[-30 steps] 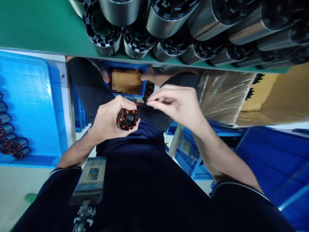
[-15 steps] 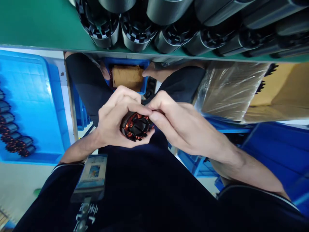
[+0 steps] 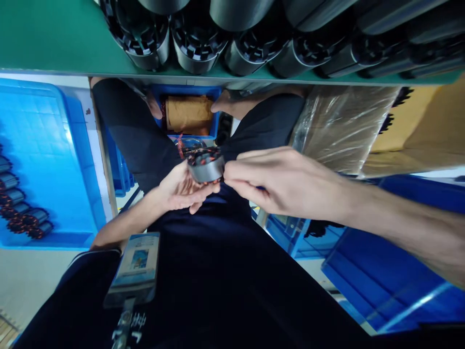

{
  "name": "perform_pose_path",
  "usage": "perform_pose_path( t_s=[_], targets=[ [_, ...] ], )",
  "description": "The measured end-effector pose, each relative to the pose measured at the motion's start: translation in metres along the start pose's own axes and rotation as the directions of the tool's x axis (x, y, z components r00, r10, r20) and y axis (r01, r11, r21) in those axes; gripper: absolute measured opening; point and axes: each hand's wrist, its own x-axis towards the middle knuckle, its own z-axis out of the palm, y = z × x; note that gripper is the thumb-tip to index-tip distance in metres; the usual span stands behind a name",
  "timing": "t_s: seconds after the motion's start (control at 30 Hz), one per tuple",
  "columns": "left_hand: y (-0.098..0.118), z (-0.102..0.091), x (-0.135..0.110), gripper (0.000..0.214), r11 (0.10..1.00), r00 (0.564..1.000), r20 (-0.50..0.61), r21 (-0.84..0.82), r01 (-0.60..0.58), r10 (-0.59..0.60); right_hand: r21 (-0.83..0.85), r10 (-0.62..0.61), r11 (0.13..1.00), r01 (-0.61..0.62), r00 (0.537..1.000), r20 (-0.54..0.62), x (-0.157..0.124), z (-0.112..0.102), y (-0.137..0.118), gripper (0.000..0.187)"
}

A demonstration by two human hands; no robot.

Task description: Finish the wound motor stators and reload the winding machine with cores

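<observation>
A motor stator (image 3: 207, 169), a grey metal ring with copper windings and black insulation, is tilted in front of my lap. My left hand (image 3: 181, 191) holds it from below and the left, its fingers under the lower edge. My right hand (image 3: 279, 179) is closed, with its fingertips against the stator's right side. Whatever may be pinched between those fingertips is hidden. Just behind the stator, a reddish wire (image 3: 180, 145) shows, partly covered.
Several dark metal cylinders (image 3: 196, 53) line the green bench (image 3: 54, 34). A light-blue tray (image 3: 54, 145) with several stators (image 3: 25, 213) is at left. Between my legs stands a blue bin (image 3: 218, 118); a plastic-wrapped box (image 3: 334, 131) and dark-blue bin (image 3: 392, 276) are at right.
The stator has turned from its open end facing me to its metal side showing. My left hand has loosened into a flatter hold beneath it. My right forearm has swung up and outward.
</observation>
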Motion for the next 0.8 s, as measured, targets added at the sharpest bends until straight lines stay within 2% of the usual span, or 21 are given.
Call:
perform_pose_path(
  t_s=[0.03,0.07,0.13,0.17,0.23,0.27,0.3,0.33,0.37,0.4,0.43,0.47,0.5,0.53,0.57,0.6,0.63,0.67,0.7,0.73,0.8],
  targets=[
    [-0.008,-0.003,-0.006,0.101,0.999,0.999,0.018,-0.038,-0.028,0.029,0.227,0.125,0.966,-0.123,0.992,0.005,-0.004,0.010,0.010,0.046],
    [-0.014,-0.007,-0.012,0.102,0.990,0.989,-0.046,0.011,-0.142,0.142,0.448,0.246,0.863,-0.231,0.969,0.027,-0.008,0.020,0.019,0.048],
    [-0.020,-0.017,-0.021,0.097,0.883,0.890,-0.131,0.252,-0.396,0.437,0.750,0.424,0.568,-0.339,0.902,0.086,-0.017,0.039,0.033,0.059],
    [-0.020,-0.022,-0.022,0.082,0.755,0.807,-0.114,0.447,-0.479,0.579,0.819,0.460,0.452,-0.354,0.879,0.127,-0.019,0.047,0.037,0.064],
    [-0.015,-0.028,-0.017,0.073,0.347,0.653,0.100,0.781,-0.519,0.751,0.855,0.444,0.365,-0.367,0.876,0.187,-0.022,0.055,0.036,0.067],
    [-0.011,-0.028,-0.012,0.079,0.158,0.599,0.211,0.849,-0.504,0.772,0.847,0.415,0.394,-0.358,0.891,0.184,-0.021,0.054,0.032,0.066],
    [-0.006,-0.026,-0.007,0.080,0.070,0.581,0.270,0.867,-0.494,0.768,0.813,0.381,0.479,-0.331,0.913,0.147,-0.019,0.051,0.026,0.065],
    [0.000,-0.022,-0.003,0.072,0.132,0.617,0.249,0.853,-0.504,0.746,0.724,0.323,0.626,-0.290,0.941,0.098,-0.017,0.045,0.019,0.064],
    [0.006,-0.016,0.000,0.058,0.315,0.705,0.182,0.799,-0.513,0.686,0.575,0.242,0.785,-0.230,0.969,0.058,-0.015,0.037,0.011,0.063],
    [0.012,-0.009,0.001,0.046,0.577,0.834,0.109,0.674,-0.462,0.540,0.394,0.158,0.904,-0.165,0.986,0.049,-0.013,0.028,0.004,0.061],
    [0.017,-0.003,0.001,0.046,0.824,0.950,0.081,0.479,-0.303,0.302,0.204,0.094,0.973,-0.106,0.993,0.068,-0.011,0.017,-0.003,0.059],
    [0.023,0.003,-0.001,0.053,0.958,0.991,0.120,0.272,-0.088,0.057,0.028,0.054,0.998,-0.057,0.993,0.103,-0.011,0.006,-0.009,0.057],
    [0.027,0.008,-0.004,0.060,0.987,0.980,0.172,0.147,0.071,-0.096,-0.119,0.027,0.993,-0.012,0.991,0.131,-0.011,-0.004,-0.014,0.055],
    [0.031,0.010,-0.007,0.061,0.983,0.976,0.170,0.146,0.116,-0.140,-0.240,0.000,0.970,0.032,0.992,0.129,-0.013,-0.015,-0.018,0.052],
    [0.034,0.010,-0.010,0.057,0.961,0.992,0.102,0.273,0.048,-0.079,-0.349,-0.047,0.934,0.078,0.994,0.098,-0.016,-0.025,-0.021,0.049],
    [0.037,0.008,-0.013,0.053,0.861,0.995,0.026,0.500,-0.093,0.092,-0.456,-0.109,0.881,0.126,0.992,0.064,-0.019,-0.034,-0.024,0.045],
    [0.039,0.005,-0.015,0.051,0.642,0.953,0.027,0.734,-0.223,0.301,-0.530,-0.163,0.835,0.146,0.987,0.014,-0.023,-0.042,-0.026,0.043],
    [0.041,0.001,-0.017,0.051,0.357,0.879,0.117,0.883,-0.305,0.463,-0.546,-0.191,0.826,0.138,0.981,-0.040,-0.025,-0.048,-0.027,0.045],
    [0.042,-0.002,-0.018,0.047,0.094,0.802,0.246,0.932,-0.350,0.544,-0.504,-0.172,0.857,0.110,0.982,-0.078,-0.027,-0.052,-0.026,0.050],
    [0.044,-0.006,-0.018,0.038,-0.091,0.739,0.369,0.917,-0.388,0.564,-0.397,-0.099,0.916,0.062,0.992,-0.073,-0.028,-0.053,-0.024,0.050],
    [0.048,-0.009,-0.015,0.023,-0.252,0.662,0.511,0.856,-0.452,0.548,-0.022,0.119,0.993,-0.117,0.986,0.113,-0.025,-0.045,-0.014,0.033]
  ],
)
